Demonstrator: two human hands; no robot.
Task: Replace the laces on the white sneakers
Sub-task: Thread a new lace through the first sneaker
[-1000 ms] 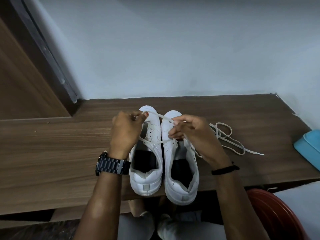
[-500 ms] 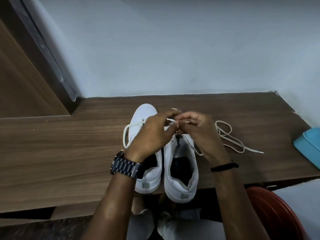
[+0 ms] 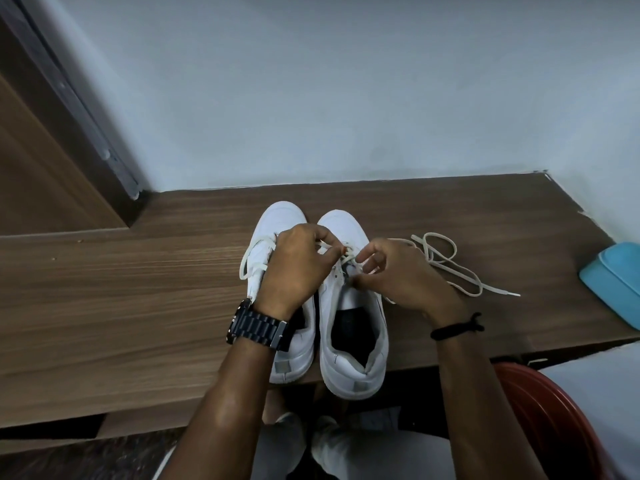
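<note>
bench (image 3: 138, 306) of brown wood grain carries everything, so read it from your left. a loop of off-white lace (image 3: 254, 259) hangs off the outer side of the left sneaker (image 3: 277, 220), whose toe points at the wall. your left hand (image 3: 298, 268), the one with the dark watch (image 3: 258, 329), reaches across that shoe; its grip is pinched together on a strand of the lace near the front eyelets of the right sneaker (image 3: 349, 306). your right hand (image 3: 398, 275) sits just beside it with curled fingers; thumb and forefinger look closed on the lace at the eyelet row, though the exact contact is small and hard to read.

to thread well, keep the tip short in your pinch so it stays stiff, steady the eyelet flap with the other hand, and pull slack through evenly before moving to the next hole. keep the flat lace from twisting.

both sneakers stand side by side, touching, heels at the bench's near edge, dark insoles showing, uppers clean white with grey heel tabs. right of them a second loose lace (image 3: 450, 268) lies in tangled loops on the bench, its end pointing toward a blue box (image 3: 613, 282) at the far right. a red tub (image 3: 547, 427) sits below the bench.
</note>
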